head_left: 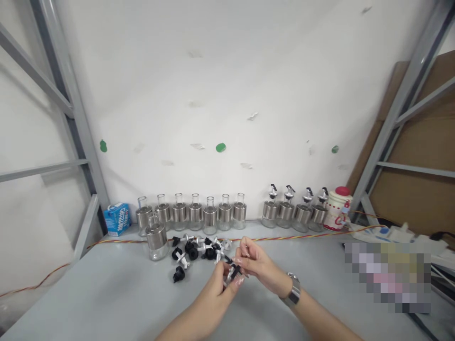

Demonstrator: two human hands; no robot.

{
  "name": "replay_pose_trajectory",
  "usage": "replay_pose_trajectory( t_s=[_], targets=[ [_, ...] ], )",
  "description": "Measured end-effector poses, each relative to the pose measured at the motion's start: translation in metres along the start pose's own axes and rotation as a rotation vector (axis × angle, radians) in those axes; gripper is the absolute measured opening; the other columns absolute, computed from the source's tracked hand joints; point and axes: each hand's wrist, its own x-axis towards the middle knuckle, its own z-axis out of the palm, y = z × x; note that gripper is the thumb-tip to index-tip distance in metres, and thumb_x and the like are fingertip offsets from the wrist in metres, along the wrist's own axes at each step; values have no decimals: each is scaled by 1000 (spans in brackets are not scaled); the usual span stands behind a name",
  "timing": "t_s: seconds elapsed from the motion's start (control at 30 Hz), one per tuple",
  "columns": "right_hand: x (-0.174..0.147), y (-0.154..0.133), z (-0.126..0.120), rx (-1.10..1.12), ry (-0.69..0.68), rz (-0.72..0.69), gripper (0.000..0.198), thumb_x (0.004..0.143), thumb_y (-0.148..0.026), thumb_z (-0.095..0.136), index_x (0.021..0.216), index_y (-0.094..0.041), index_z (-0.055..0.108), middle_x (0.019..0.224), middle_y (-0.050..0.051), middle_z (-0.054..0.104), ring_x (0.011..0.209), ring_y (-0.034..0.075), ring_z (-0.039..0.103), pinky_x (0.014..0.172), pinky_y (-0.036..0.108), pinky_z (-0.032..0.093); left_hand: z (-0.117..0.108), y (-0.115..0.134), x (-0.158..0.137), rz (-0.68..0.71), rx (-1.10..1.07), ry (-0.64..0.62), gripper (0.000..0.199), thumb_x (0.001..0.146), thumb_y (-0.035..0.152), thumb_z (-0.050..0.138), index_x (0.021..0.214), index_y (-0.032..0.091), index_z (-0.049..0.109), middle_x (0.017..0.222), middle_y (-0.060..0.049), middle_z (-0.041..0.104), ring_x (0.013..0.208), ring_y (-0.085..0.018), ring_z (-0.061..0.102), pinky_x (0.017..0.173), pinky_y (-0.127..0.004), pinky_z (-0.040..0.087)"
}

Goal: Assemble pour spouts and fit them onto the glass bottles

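A pour spout [232, 273], black and silver, is held between both hands above the table. My left hand [219, 286] is closed round its lower part. With fingers pinched together, my right hand [259, 263] grips its black upper part; the exact contact is partly hidden by the fingers. Just beyond lies a loose pile of more black and silver pour spouts [194, 251]. One black stopper piece [178, 274] lies apart at the pile's near left. A glass bottle with a metal sleeve [157, 240] stands left of the pile, without a spout.
Several open glass bottles [195, 213] line the wall. Bottles fitted with spouts [286, 213] stand further right, beside a white and red jar [337, 208]. A blue carton [117, 219] is at back left. A twisted cable [280, 237] crosses the grey table [117, 289].
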Motion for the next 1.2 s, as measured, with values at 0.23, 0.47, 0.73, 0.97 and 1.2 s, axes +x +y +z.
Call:
replay_pose_trajectory(
  t_s=[0.23,0.47,0.73,0.97,1.2],
  targets=[
    [0,2,1,-15,-52,42,42,67,-34,65,68,-20,26,61,-8,42,46,4,40,42,18,22,2,-2,0,31,91,-10,27,83,40,38,98,18,42,104,-6,50,102,-18,44,89,-31,33],
    [2,5,3,-9,-22,63,41,67,-35,65,68,-20,26,58,-9,42,43,3,37,39,17,20,1,-3,-1,40,134,2,29,84,39,36,101,17,42,106,-7,49,100,-18,44,88,-31,34],
    [3,6,4,-1,9,46,44,64,-37,66,66,-21,25,55,-10,41,38,3,33,37,17,19,-2,1,-2,68,205,9,26,85,36,32,101,18,43,103,-8,49,96,-18,44,85,-31,34],
    [6,16,3,-2,29,-33,39,69,-33,63,67,-21,26,58,-9,41,37,2,34,36,17,21,-4,-1,-1,106,327,81,20,85,32,32,90,19,45,94,-6,49,87,-17,45,79,-29,35],
    [2,8,4,-106,14,-36,37,71,-35,60,66,-21,26,60,-8,41,41,3,36,37,17,22,-4,0,1,123,328,82,20,86,32,30,87,19,45,90,-5,49,83,-16,45,76,-27,34]
  ],
)
